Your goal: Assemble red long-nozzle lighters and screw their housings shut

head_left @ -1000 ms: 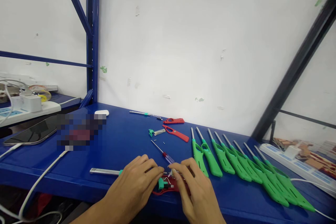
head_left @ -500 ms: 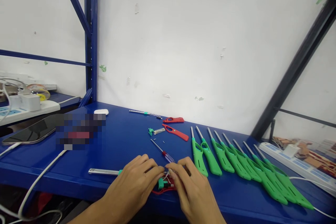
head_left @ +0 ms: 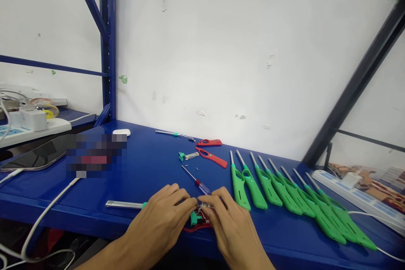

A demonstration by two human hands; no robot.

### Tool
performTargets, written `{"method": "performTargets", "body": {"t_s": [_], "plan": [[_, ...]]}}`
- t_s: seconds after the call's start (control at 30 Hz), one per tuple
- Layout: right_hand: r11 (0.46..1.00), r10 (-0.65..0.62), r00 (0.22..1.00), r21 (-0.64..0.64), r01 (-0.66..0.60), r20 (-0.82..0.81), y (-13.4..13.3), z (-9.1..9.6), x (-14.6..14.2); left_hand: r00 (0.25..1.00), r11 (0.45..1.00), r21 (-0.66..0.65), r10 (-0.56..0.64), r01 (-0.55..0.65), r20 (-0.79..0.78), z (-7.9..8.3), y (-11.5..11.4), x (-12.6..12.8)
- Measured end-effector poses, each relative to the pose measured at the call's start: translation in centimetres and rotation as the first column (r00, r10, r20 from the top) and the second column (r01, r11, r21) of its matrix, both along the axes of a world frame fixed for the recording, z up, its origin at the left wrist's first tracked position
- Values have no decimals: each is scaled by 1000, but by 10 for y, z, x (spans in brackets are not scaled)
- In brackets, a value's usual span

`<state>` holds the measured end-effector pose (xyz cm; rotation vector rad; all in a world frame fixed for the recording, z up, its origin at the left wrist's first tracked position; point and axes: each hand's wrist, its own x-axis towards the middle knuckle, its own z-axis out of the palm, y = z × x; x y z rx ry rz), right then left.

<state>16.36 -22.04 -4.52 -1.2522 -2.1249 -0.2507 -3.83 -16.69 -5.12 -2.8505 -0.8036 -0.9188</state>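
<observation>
- The blue surface (head_left: 152,173) spread across the lower half of the frame, and the work lay at its near edge, low in the centre.
- A row of long-nosed green lighters (head_left: 257,194) slanted across the lower right, apart from the work.
- The left hand (head_left: 164,219) and right hand (head_left: 229,221) met at the lower centre. The right grip seemed pinched on a small metallic piece (head_left: 206,205); whether the left grip had closed on anything could not be told.
- Beneath them lay a red casing (head_left: 198,228), inner parts exposed. The step in hand looked like fine handling of those parts; the next move seemed to call for light fingertips and a steady casing.
- A metal tube (head_left: 125,205) pointed left; its other end passed behind the left hand, so any join to the casing was hidden.
- Two loose red pieces (head_left: 215,160) lay at mid-frame, with a screwdriver (head_left: 203,187) below them, just beyond the fingers.
- A teal part (head_left: 193,218) sat at the casing, between the hands.
- Thin pale wires (head_left: 201,215) ran beside it, their ends too small to trace; the right hand covered much of the casing.
- Tiny screws (head_left: 197,168), apparently two, lay near the screwdriver's tip.
</observation>
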Motion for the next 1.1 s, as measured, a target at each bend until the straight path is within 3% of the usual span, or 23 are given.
{"method": "performTargets", "body": {"t_s": [0.57,0.7,0.83,1.1], "plan": [[1000,-3,1000,-21,3,-8,3,0,-2,1000,999,33,-9,9,-3,-2,0,1],[986,55,967,-138,-92,-248,4,2,3,1000,996,82,14,-16,23,-7,1,0],[951,25,823,-239,-194,-568,4,8,14,999,993,107,38,-41,24,-8,1,1],[950,23,800,-236,-204,-600,2,16,12,999,995,89,32,-35,37,-6,1,0]]}}
